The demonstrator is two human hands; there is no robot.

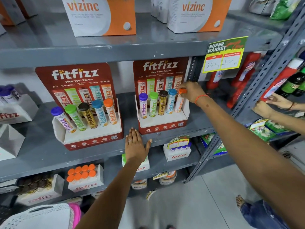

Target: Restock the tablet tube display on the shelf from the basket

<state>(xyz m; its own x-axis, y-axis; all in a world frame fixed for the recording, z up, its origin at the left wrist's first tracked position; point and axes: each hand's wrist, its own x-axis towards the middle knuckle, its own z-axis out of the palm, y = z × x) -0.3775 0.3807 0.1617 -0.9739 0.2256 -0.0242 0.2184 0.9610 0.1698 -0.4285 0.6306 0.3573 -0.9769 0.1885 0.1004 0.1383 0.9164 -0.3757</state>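
Two red fitfizz tube displays stand on the grey shelf (41,151). The left display (92,141) holds several tubes with purple, green, brown, blue and orange caps. The right display (162,124) holds the same colours. My right hand (192,92) grips the orange-capped tube (179,101) by its cap at the right end of the right display, the tube standing in its slot. My left hand (136,146) lies flat with fingers apart on the shelf edge, just below the right display's front left corner. A white basket (41,215) shows at the bottom left.
Vizinc boxes (100,15) stand on the shelf above. A yellow price tag (224,55) hangs right of the right display. Boxes of fitfizz tubes (85,177) fill the lower shelves. Another person's hands (270,104) work at red bottles on the neighbouring rack at right.
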